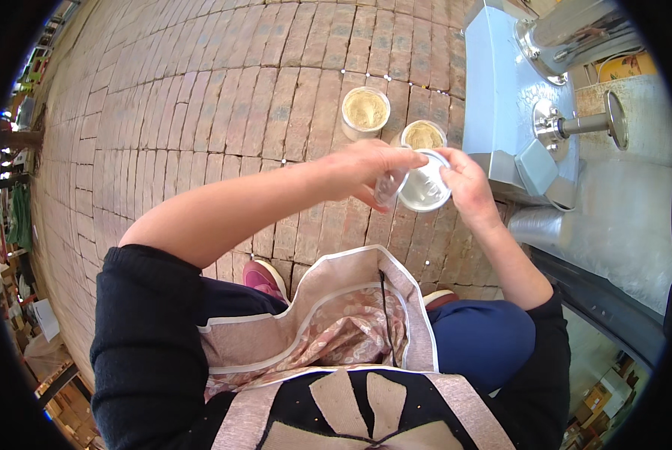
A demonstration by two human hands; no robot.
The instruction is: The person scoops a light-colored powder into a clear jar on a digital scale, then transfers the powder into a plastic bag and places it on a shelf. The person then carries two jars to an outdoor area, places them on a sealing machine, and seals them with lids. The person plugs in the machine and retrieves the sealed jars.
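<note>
In front of me, my right hand (467,184) grips the right edge of a round clear plastic piece with a pale rim (424,192). Whether it is a lid or an empty jar, I cannot tell. My left hand (369,166) reaches its thumb and forefinger to the upper left of that rim, its other fingers curled around a curved clear plastic piece (388,189). Just beyond the hands stands an open clear jar of beige powder (423,135), partly hidden by them. A second open jar of beige powder (366,110) is on the bricks farther left.
A light blue machine (512,90) with metal fittings and a round metal handwheel (616,120) stands close on the right. Clear plastic wrapping (613,225) lies below it. My knees and apron (321,300) are near me, above the brick floor (223,105).
</note>
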